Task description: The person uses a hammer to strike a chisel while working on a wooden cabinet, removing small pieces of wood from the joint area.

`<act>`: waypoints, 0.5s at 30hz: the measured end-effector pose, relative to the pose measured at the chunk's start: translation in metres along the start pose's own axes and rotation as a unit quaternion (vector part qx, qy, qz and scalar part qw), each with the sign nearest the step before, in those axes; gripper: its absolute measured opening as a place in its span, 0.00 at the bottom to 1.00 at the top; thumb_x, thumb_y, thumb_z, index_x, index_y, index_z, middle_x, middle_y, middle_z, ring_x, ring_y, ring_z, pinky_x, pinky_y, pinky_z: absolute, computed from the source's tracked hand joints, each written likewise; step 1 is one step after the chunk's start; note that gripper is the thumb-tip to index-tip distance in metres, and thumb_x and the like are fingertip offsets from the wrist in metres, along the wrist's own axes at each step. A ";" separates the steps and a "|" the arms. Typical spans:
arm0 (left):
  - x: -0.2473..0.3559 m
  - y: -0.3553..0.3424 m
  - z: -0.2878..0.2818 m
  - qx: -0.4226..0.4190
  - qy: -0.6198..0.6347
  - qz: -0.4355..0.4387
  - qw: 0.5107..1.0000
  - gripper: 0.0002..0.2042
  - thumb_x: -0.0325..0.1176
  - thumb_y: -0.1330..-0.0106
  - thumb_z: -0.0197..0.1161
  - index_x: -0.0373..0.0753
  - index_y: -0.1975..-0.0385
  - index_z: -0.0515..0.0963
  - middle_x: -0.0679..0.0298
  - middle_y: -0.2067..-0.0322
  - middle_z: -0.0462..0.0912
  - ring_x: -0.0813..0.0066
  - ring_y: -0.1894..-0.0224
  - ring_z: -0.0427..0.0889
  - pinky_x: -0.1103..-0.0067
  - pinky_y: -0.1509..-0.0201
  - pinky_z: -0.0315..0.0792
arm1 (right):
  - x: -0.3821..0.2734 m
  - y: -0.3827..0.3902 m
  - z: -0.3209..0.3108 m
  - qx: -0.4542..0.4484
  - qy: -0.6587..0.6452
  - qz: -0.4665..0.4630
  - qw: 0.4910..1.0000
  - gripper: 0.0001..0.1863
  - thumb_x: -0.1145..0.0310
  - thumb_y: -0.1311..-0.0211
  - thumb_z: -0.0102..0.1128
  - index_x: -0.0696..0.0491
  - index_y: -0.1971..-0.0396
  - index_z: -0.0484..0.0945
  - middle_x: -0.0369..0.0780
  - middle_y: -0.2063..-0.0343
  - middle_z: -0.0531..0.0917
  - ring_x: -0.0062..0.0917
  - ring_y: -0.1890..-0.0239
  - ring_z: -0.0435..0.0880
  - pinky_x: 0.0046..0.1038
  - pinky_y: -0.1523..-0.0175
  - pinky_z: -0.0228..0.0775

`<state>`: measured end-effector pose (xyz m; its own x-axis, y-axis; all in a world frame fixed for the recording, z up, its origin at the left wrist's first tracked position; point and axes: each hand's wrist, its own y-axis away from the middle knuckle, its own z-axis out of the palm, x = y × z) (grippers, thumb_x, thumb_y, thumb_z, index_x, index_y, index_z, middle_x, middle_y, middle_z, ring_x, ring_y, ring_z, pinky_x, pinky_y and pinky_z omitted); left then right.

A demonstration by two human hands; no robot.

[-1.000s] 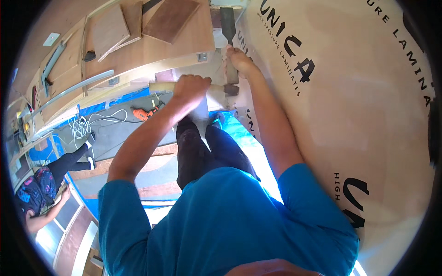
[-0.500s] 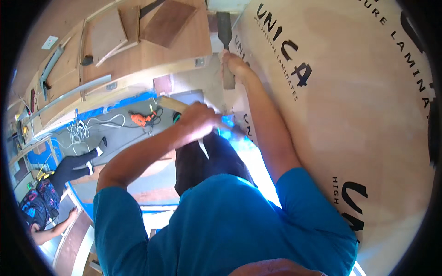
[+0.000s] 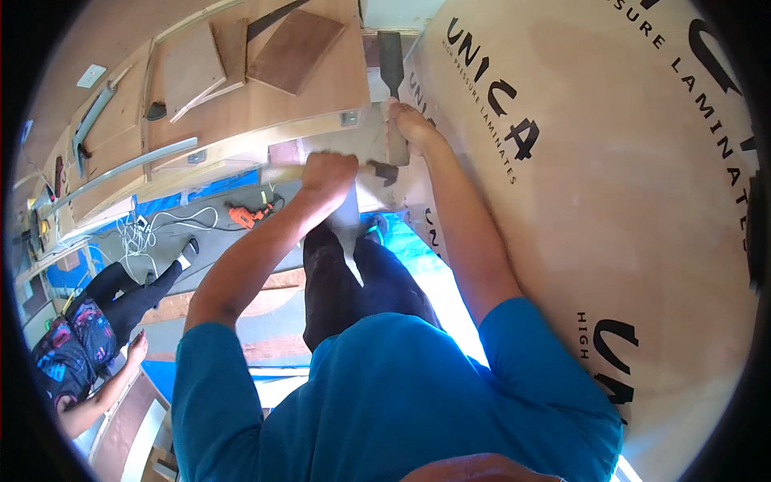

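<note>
A wide flat chisel [image 3: 391, 60] points away from me, its broad dark blade toward the top of the view. My right hand [image 3: 411, 125] is closed round its wooden handle beside the large printed panel. My left hand [image 3: 329, 173] grips the wooden handle of a hammer [image 3: 384, 171], which lies crosswise and is partly blurred. The hammer's head is right by the butt end of the chisel's handle; whether they touch I cannot tell. What the blade's edge meets at the top is hard to make out.
The printed panel [image 3: 610, 209] fills the right side. Boards [image 3: 295, 51] and a caulking gun [image 3: 92, 116] lie on the wooden cabinet [image 3: 321, 100] at upper left, with a metal strip [image 3: 128, 169]. An orange drill [image 3: 247, 215] and white cables [image 3: 140, 233] are on the floor. Another person [image 3: 80, 345] is at left.
The hammer has swung up and away from me, from near my legs to the chisel's butt end. My right hand keeps its hold on the chisel. The other person has shifted their legs and arm.
</note>
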<state>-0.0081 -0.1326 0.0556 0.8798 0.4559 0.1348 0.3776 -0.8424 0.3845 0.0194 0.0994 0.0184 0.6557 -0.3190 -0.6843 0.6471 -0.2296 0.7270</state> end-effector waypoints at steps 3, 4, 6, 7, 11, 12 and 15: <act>0.041 0.062 -0.015 0.033 0.075 0.133 0.988 0.09 0.37 0.30 0.59 0.57 0.58 0.87 0.61 0.72 0.87 0.56 0.63 0.90 0.62 0.57 0.80 | 0.004 0.000 0.000 -0.015 -0.007 0.005 1.000 0.22 0.46 0.15 0.47 0.53 0.50 0.73 0.40 0.69 0.79 0.32 0.73 0.80 0.42 0.64 0.83; 0.052 0.066 -0.020 0.011 0.056 0.167 0.984 0.09 0.37 0.31 0.60 0.56 0.59 0.87 0.61 0.72 0.87 0.55 0.64 0.90 0.61 0.57 0.79 | 0.005 0.000 0.002 -0.021 -0.009 0.008 1.000 0.22 0.46 0.15 0.47 0.53 0.50 0.74 0.40 0.68 0.79 0.32 0.72 0.81 0.43 0.64 0.83; 0.050 0.059 -0.013 -0.025 0.085 0.209 0.974 0.07 0.36 0.32 0.61 0.52 0.62 0.86 0.61 0.72 0.87 0.56 0.64 0.90 0.58 0.58 0.79 | 0.005 0.000 0.002 -0.018 -0.007 0.009 1.000 0.22 0.47 0.15 0.47 0.53 0.50 0.74 0.40 0.68 0.79 0.32 0.72 0.81 0.43 0.63 0.83; 0.034 0.042 0.003 -0.019 0.068 0.197 0.978 0.06 0.36 0.33 0.62 0.47 0.63 0.85 0.59 0.71 0.88 0.56 0.63 0.91 0.58 0.60 0.80 | 0.005 0.004 0.004 -0.010 -0.004 0.009 1.000 0.22 0.47 0.15 0.47 0.53 0.50 0.74 0.40 0.68 0.79 0.32 0.72 0.81 0.43 0.64 0.83; 0.015 0.024 0.015 0.006 0.049 0.002 0.999 0.07 0.32 0.36 0.63 0.44 0.61 0.85 0.56 0.71 0.88 0.53 0.64 0.91 0.57 0.61 0.82 | 0.012 0.001 0.003 0.012 0.034 0.012 0.999 0.22 0.47 0.15 0.47 0.53 0.51 0.74 0.40 0.68 0.79 0.32 0.72 0.81 0.43 0.64 0.83; 0.018 0.040 0.025 0.028 0.100 0.061 0.993 0.07 0.33 0.37 0.64 0.45 0.61 0.85 0.57 0.71 0.88 0.54 0.65 0.91 0.56 0.61 0.82 | 0.008 -0.007 0.000 -0.003 0.033 0.003 0.999 0.23 0.46 0.16 0.47 0.53 0.51 0.74 0.40 0.68 0.79 0.31 0.71 0.81 0.43 0.64 0.83; 0.047 0.074 -0.002 0.013 0.083 0.193 0.978 0.07 0.33 0.39 0.65 0.46 0.62 0.84 0.56 0.70 0.88 0.51 0.66 0.90 0.56 0.61 0.80 | 0.009 -0.016 -0.005 -0.031 0.007 -0.004 0.999 0.24 0.45 0.16 0.47 0.54 0.50 0.74 0.40 0.67 0.79 0.31 0.72 0.81 0.42 0.63 0.84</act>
<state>0.0604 -0.1732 0.0925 0.9003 0.1414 0.4116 0.0361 -0.9667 0.2533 0.0170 0.1044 0.0006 0.6557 -0.3041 -0.6911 0.6750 -0.1740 0.7170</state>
